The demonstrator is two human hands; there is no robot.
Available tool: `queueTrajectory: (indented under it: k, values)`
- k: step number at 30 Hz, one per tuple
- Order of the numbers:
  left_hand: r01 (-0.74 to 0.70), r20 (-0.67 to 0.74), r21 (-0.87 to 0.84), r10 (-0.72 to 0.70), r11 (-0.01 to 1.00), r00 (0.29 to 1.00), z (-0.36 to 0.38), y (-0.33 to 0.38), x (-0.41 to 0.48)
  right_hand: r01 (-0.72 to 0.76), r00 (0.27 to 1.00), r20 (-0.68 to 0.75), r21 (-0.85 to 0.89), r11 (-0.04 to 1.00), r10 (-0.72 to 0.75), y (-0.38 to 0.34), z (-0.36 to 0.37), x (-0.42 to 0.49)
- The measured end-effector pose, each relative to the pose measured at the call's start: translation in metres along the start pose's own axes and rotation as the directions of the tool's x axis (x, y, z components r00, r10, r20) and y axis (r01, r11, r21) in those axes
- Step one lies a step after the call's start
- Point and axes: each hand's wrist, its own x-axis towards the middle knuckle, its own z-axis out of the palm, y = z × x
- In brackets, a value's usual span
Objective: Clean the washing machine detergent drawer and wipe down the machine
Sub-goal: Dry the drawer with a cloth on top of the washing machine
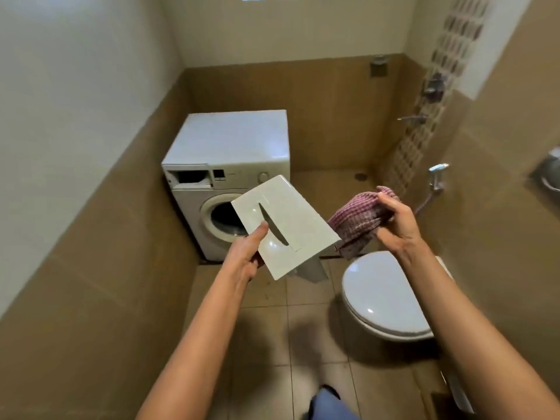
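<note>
White drawer in the left hand, checked cloth in the right, in front of the washing machine.

The left hand (245,256) holds up a flat white piece, which seems to be the detergent drawer (291,213) turned with a smooth side up. The thumb presses on top near the dark slot and the other fingers are hidden below it. Its long axis, like the slot, runs from the far end, pointing toward the washing machine (230,147), down to the near end, slightly to the right. The right hand (397,222) has its fingers curled around a bunched red-and-white checked cloth (357,222), just beside the drawer's right edge. On the machine, the drawer opening (192,178) at the top left of the front stands open. A closed toilet (385,295) is below the right hand.
</note>
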Motion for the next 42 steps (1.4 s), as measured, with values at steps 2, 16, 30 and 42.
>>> queueTrajectory:
  k: [2, 16, 30, 42]
  values:
    - [-0.024, -0.037, -0.055, 0.022, 0.998, 0.999, -0.014, 0.019, 0.022, -0.022, 0.998, 0.062, 0.012, 1.000, 0.021, 0.010, 0.028, 0.029]
    - [-0.095, -0.168, -0.378, 0.033, 0.921, 0.985, -0.051, 0.161, 0.221, -0.172, 0.922, 0.353, 0.005, 0.985, 0.159, 0.029, 0.187, 0.271]
    - [-0.114, -0.178, -0.474, 0.032, 0.873, 0.983, -0.059, 0.253, 0.399, -0.247, 0.943, 0.275, 0.204, 0.947, 0.187, 0.050, 0.272, 0.451]
    - [-0.006, -0.148, -0.189, -0.022, 0.982, 0.989, -0.083, 0.359, 0.554, -0.134, 0.986, 0.146, 0.418, 0.898, 0.079, 0.098, 0.332, 0.581]
